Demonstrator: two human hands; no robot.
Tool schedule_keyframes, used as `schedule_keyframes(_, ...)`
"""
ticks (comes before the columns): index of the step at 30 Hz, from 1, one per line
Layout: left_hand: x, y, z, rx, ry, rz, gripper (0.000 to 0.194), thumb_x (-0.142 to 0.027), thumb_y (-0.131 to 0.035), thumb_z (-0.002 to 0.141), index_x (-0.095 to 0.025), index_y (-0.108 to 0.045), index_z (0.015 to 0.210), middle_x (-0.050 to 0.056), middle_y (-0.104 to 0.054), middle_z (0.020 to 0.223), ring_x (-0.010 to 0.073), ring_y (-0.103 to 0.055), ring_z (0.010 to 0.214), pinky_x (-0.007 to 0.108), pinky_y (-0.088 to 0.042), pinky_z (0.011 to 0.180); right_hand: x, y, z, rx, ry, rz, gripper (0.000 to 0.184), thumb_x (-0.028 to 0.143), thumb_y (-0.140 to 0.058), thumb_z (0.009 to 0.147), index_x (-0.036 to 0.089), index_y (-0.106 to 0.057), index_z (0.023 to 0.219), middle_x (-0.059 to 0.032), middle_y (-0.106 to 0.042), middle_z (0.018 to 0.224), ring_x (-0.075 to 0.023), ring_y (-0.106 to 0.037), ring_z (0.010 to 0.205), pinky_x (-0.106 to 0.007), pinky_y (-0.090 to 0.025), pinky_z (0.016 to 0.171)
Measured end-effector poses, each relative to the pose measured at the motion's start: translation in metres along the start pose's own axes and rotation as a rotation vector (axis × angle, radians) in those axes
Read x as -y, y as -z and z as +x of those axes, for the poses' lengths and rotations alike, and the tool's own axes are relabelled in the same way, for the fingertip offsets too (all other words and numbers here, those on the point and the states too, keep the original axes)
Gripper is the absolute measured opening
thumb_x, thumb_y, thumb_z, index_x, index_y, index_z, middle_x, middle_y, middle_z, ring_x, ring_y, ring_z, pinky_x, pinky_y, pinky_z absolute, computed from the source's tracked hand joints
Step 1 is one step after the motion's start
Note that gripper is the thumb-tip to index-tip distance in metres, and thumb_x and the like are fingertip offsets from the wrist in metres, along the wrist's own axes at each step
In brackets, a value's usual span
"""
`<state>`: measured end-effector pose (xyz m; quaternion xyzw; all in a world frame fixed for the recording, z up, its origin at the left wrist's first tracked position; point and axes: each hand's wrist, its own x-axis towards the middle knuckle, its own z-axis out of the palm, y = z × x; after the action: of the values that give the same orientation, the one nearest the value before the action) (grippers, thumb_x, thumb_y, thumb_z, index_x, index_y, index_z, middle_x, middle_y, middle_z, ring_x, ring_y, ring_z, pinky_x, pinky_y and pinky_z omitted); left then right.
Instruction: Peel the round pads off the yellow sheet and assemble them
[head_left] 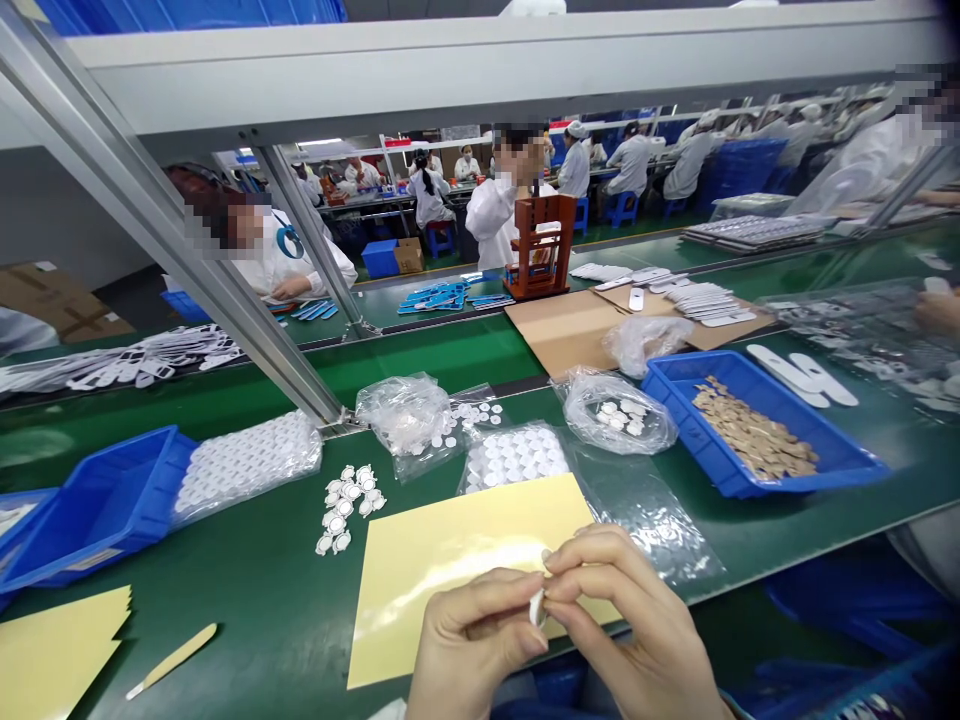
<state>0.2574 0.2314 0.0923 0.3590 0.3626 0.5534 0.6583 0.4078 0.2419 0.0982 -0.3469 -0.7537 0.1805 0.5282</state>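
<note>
Low in the middle of the head view, my left hand [469, 640] and my right hand [637, 640] meet, fingertips pinched together on a small white round piece [537, 607]. They hover over the near edge of a pale yellow sheet [442, 550] lying on the green table [247, 590]. A cluster of several small white round pieces [346, 505] lies just left of the sheet. Behind it sits a clear bag of white discs [517, 456].
A blue bin of tan pieces [757, 425] stands at right and another blue bin [97, 505] at left. Plastic bags [405, 415] of white parts lie between. A yellow stick [172, 660] and another yellow sheet [52, 655] lie near left. Other workers sit across the line.
</note>
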Motion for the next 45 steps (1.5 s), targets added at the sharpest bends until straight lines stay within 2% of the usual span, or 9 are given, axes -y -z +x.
schedule_keyframes(5,-0.001,-0.002,0.001,0.031,0.003,-0.008,0.021,-0.023,-0.083,0.057,-0.028,-0.078,0.077,0.002,-0.078,0.081,0.0134,-0.069,0.073,0.016,-0.053,0.067,0.000,0.002,0.001,0.044,0.007,0.020,0.015,0.006,-0.055,0.082,0.020,-0.055,0.083,-0.0013,-0.061,0.085,-0.0140,-0.057,0.082,-0.029,-0.046,0.073)
schedule_keyframes(11,-0.001,-0.002,0.001,0.054,-0.022,-0.005,0.021,-0.025,-0.083,0.057,-0.027,-0.078,0.077,0.003,-0.078,0.079,0.0130,-0.069,0.073,0.015,-0.053,0.068,-0.001,0.002,-0.002,-0.041,0.024,-0.002,0.009,0.011,-0.056,0.087,0.019,-0.057,0.087,-0.0028,-0.059,0.087,-0.0141,-0.056,0.085,-0.029,-0.045,0.079)
schedule_keyframes(20,0.002,0.003,0.001,0.054,-0.003,0.029,0.023,-0.024,-0.084,0.054,-0.027,-0.078,0.077,0.003,-0.078,0.078,0.0124,-0.067,0.069,0.016,-0.052,0.065,-0.003,0.005,0.002,0.043,0.046,0.024,0.014,0.004,-0.055,0.082,0.018,-0.056,0.084,-0.0031,-0.061,0.083,-0.0152,-0.058,0.080,-0.031,-0.048,0.074)
schedule_keyframes(25,0.007,0.001,-0.002,0.004,0.109,-0.004,0.023,-0.028,-0.084,0.053,-0.024,-0.078,0.075,0.005,-0.077,0.078,0.0142,-0.067,0.071,0.021,-0.052,0.067,-0.005,0.004,0.004,0.030,0.026,0.002,0.017,0.003,-0.056,0.077,0.020,-0.053,0.079,-0.0020,-0.060,0.080,-0.0148,-0.059,0.077,-0.029,-0.050,0.069)
schedule_keyframes(31,0.009,-0.006,-0.001,-0.062,0.258,-0.213,0.022,-0.028,-0.084,0.055,-0.024,-0.078,0.075,0.004,-0.077,0.071,0.0161,-0.070,0.069,0.022,-0.054,0.066,-0.001,0.001,0.003,-0.062,0.109,-0.037,0.014,0.006,-0.057,0.078,0.020,-0.053,0.077,-0.0021,-0.061,0.074,-0.0146,-0.058,0.071,-0.030,-0.051,0.068)
schedule_keyframes(35,0.007,-0.006,0.002,-0.123,0.290,-0.265,0.022,-0.026,-0.083,0.058,-0.023,-0.077,0.079,0.005,-0.078,0.074,0.0168,-0.072,0.073,0.023,-0.055,0.071,-0.002,0.006,-0.003,-0.065,0.036,-0.006,0.012,0.012,-0.055,0.083,0.021,-0.052,0.077,-0.0025,-0.059,0.076,-0.0156,-0.059,0.074,-0.030,-0.051,0.068)
schedule_keyframes(39,0.010,-0.004,0.002,-0.105,0.266,-0.222,0.023,-0.026,-0.085,0.054,-0.022,-0.077,0.076,0.005,-0.078,0.075,0.0184,-0.072,0.073,0.028,-0.057,0.074,-0.009,0.010,-0.006,-0.004,-0.086,-0.022,0.010,0.013,-0.058,0.084,0.022,-0.057,0.085,-0.0046,-0.059,0.090,-0.0162,-0.060,0.085,-0.028,-0.051,0.072)
schedule_keyframes(45,0.013,-0.002,0.002,-0.120,0.229,-0.148,0.024,-0.025,-0.086,0.050,-0.021,-0.078,0.072,0.005,-0.078,0.078,0.0159,-0.070,0.072,0.022,-0.055,0.070,-0.011,0.006,0.000,0.069,-0.050,-0.036,0.013,0.009,-0.060,0.081,0.022,-0.056,0.080,-0.0037,-0.060,0.088,-0.0164,-0.060,0.084,-0.030,-0.050,0.074)
